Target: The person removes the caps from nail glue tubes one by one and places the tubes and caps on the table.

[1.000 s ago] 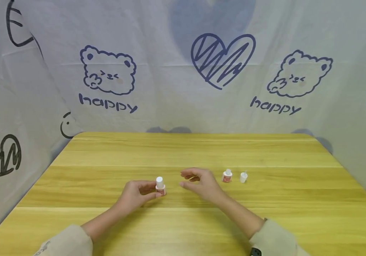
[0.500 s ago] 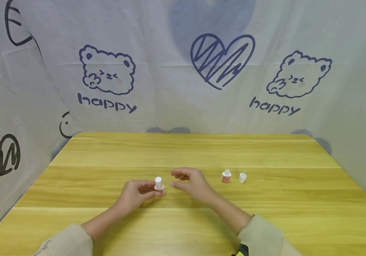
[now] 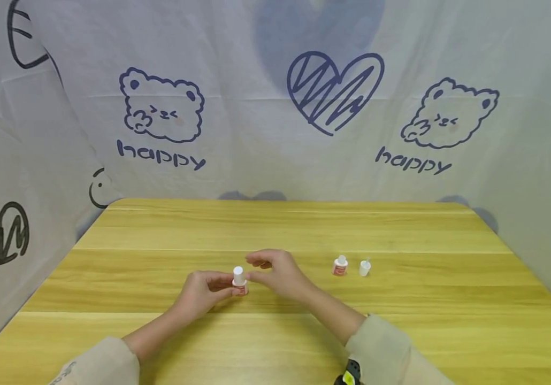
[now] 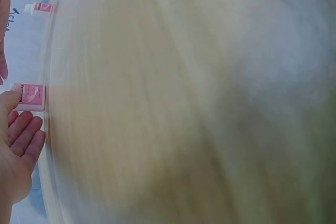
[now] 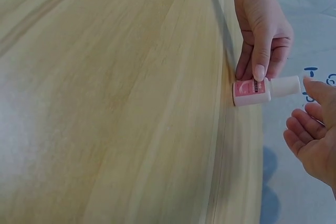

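Clock centred on the capped bottle (image 3: 242,290); 12 o'clock points away from me.

Cloth (image 3: 256,160), pale, with blue drawings. Hangs at 12 o'clock, beyond the table (image 3: 275,230).

Table, one, yellow wood grain. Bears both bottles and the loose cap (image 3: 364,269).

Sleeves (image 3: 383,350), two, pale, mine. At 4 and 8 o'clock.

Right hand (image 3: 277,272), mine, at 3 o'clock. Fingers loose and parted, grasping nothing; thumb tip just beside the fitted cap (image 3: 238,274). Whether it touches, I cannot tell.

Left hand (image 3: 200,289), mine, at 9 o'clock. Thumb and fingers pinch the body of the capped bottle.

Capped bottle, one, white with pink label. Upright on the table, between my hands.

Open bottle (image 3: 339,268), one, matching, without its cap. Upright, a shade before 3 o'clock, past my right hand.

Fitted cap, one, white. In place on top of the capped bottle.

Loose cap, one, white, thin stem upward. At 3 o'clock from the open bottle, near but apart.

Step in hand, by my judgement: steadying the capped bottle for uncapping. The next move would call for closing my right thumb and fingers on the fitted cap and twisting, the left pinch firm enough to stop the body spinning.
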### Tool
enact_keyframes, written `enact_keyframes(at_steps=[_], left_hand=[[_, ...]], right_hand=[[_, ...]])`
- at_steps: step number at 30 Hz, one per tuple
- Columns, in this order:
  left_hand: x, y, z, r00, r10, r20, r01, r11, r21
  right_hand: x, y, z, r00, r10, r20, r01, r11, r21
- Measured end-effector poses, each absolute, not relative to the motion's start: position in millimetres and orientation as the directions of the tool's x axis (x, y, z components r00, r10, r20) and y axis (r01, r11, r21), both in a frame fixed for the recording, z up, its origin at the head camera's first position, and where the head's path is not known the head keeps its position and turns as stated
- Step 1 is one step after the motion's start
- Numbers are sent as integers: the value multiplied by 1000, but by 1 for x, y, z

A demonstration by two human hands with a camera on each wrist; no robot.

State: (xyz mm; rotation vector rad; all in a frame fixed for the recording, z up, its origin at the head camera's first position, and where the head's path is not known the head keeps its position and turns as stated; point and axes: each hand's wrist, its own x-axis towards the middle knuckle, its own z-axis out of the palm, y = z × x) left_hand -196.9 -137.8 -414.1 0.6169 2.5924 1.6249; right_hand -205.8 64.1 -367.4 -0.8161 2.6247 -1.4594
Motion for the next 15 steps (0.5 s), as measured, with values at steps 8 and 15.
enact_keyframes(at_steps=[8, 15], left_hand=[[-197, -137, -414, -915, 347, 204, 339, 392, 855], [-199, -136, -417, -906, 352, 237, 373, 392, 841]], right_hand=[[-206, 57, -369, -858, -464, 219, -426, 405, -809], [-208, 50, -372, -849, -470, 240, -447, 399, -801]])
